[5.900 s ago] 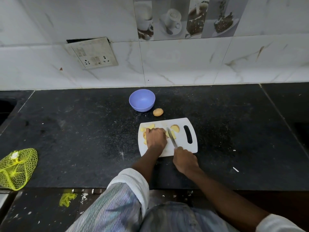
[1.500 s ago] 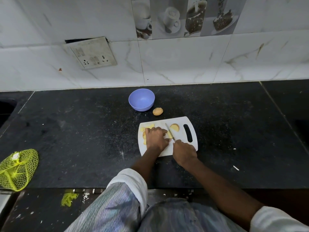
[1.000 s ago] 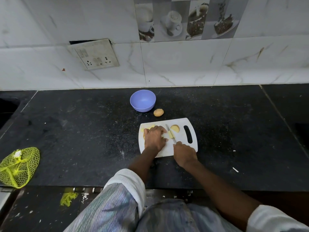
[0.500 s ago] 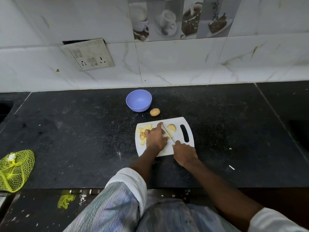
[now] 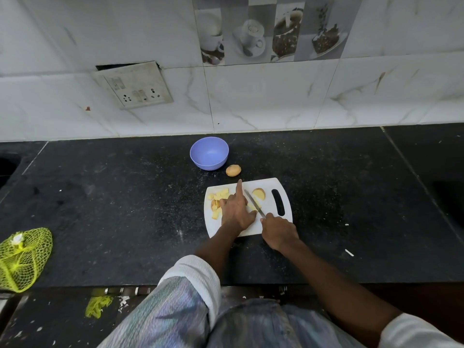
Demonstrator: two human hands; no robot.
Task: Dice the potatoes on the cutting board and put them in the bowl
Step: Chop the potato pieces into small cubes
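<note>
A white cutting board [image 5: 270, 209] lies on the black counter. Diced potato pieces [image 5: 219, 198] sit at its left end, and a potato half [image 5: 259, 193] lies near the handle slot. My left hand [image 5: 236, 209] rests on the board over a potato piece, its index finger stretched straight toward the far edge. My right hand [image 5: 278, 231] grips the handle of a knife [image 5: 254, 203], whose blade lies just right of the left hand. A blue bowl [image 5: 209, 153] stands behind the board, with a whole potato [image 5: 233, 170] beside it.
A yellow mesh bag [image 5: 21, 257] lies at the counter's front left edge. A switch panel [image 5: 135, 86] hangs on the tiled wall behind. The counter's front edge runs just below my forearms.
My left index finger has stretched out straight along the blade; it was curled with the others before. More diced pieces show left of the hand. The knife stays beside it.
</note>
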